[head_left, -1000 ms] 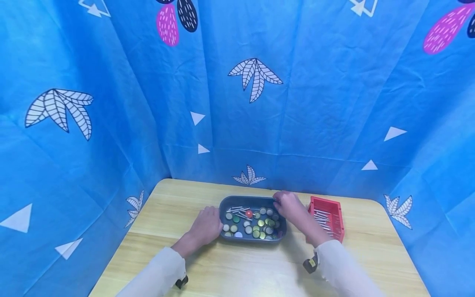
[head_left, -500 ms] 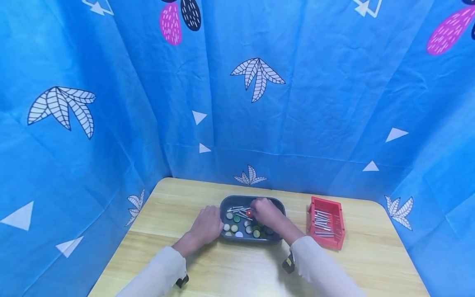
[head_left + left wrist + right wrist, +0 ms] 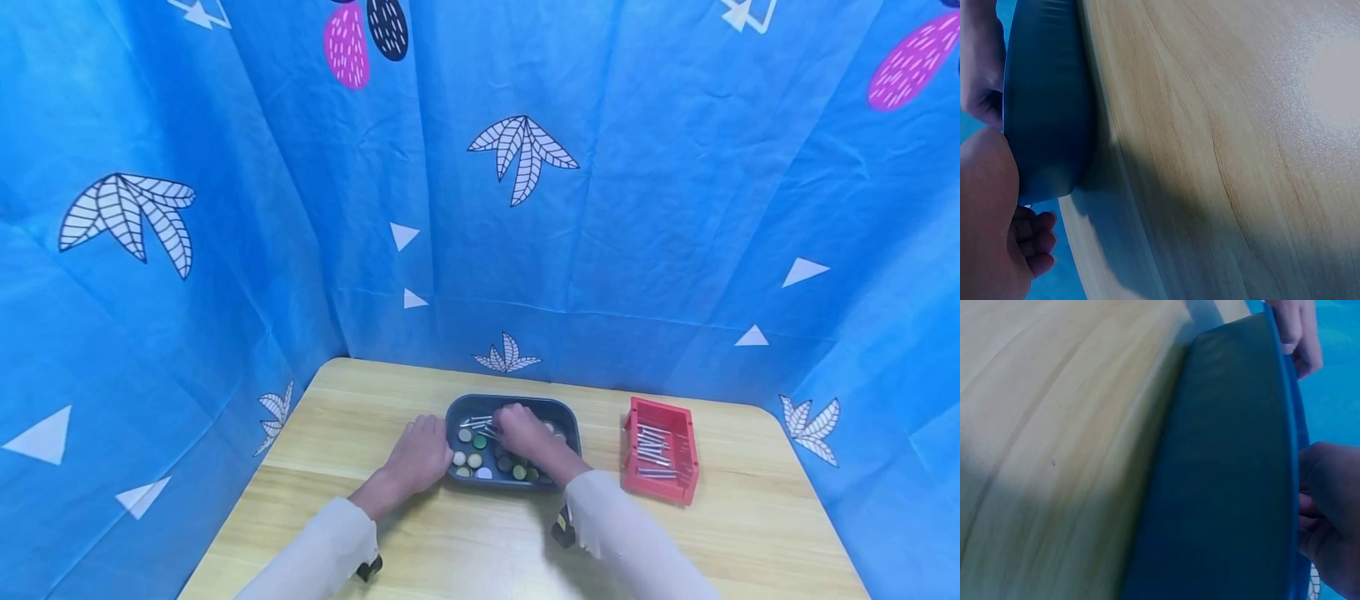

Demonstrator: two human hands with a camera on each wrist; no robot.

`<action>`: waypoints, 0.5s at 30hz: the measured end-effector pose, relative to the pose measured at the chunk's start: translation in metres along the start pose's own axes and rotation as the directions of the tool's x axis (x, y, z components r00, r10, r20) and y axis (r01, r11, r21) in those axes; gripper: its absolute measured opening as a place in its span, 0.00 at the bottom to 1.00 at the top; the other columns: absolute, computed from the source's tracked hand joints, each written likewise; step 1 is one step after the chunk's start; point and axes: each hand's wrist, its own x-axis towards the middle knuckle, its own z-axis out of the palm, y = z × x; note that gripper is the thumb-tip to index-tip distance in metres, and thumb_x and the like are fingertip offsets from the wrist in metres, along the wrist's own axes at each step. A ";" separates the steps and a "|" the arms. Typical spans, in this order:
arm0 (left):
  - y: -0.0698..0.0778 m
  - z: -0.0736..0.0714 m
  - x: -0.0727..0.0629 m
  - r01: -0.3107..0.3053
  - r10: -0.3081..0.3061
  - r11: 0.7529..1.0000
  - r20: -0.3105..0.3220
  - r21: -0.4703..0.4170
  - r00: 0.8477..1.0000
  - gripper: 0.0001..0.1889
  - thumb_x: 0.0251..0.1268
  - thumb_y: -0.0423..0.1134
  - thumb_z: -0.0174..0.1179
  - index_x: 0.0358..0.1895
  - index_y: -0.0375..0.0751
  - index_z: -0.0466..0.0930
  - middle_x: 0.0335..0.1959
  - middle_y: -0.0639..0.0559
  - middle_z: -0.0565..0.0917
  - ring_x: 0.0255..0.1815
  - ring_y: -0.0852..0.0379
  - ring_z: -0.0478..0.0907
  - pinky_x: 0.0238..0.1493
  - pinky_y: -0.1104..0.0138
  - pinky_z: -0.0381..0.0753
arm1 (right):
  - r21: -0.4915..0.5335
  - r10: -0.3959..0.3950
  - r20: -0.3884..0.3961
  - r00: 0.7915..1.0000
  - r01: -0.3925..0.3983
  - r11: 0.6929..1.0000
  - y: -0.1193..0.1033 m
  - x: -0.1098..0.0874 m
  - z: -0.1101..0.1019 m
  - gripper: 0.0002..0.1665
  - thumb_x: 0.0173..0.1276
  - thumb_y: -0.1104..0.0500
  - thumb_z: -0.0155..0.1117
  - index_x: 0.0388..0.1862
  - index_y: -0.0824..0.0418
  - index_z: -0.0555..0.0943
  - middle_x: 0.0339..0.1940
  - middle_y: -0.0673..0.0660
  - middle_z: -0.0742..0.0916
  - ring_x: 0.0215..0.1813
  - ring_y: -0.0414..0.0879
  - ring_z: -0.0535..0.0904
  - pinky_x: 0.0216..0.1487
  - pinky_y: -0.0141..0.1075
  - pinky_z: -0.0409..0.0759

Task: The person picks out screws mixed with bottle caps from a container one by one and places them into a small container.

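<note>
A dark grey-blue oblong tray (image 3: 495, 484) sits on the table, holding slim silver screw-like pieces (image 3: 475, 423) and many small round caps, one of them a green cap (image 3: 479, 442). My left hand (image 3: 420, 454) grips the tray's left end; in the left wrist view its fingers curl at the tray's corner. Over the tray's middle, my right hand (image 3: 522, 433) reaches down in beside the silver pieces. Its fingertips are hidden, and in the right wrist view the curled fingers pass behind the tray wall (image 3: 1222, 456); I cannot tell what they hold.
To the right of the tray stands a red plastic bin (image 3: 663, 492) with several similar silver pieces inside. The wooden table (image 3: 480, 550) ends at a blue patterned curtain (image 3: 637, 250) behind and at both sides.
My right hand has moved left from the tray's back right corner to its middle, covering the red ball seen earlier. My left hand stays at the left end.
</note>
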 end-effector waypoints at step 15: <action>0.002 -0.002 -0.001 -0.002 0.002 1.000 0.015 0.017 1.000 0.15 0.70 0.43 0.53 0.47 0.33 0.77 0.35 0.48 0.74 0.38 0.51 0.67 0.46 0.57 0.72 | -0.045 0.119 0.027 0.993 -0.117 0.992 -0.014 0.005 0.014 0.13 0.60 0.73 0.65 0.23 0.57 0.84 0.23 0.52 0.84 0.23 0.41 0.77 0.27 0.32 0.78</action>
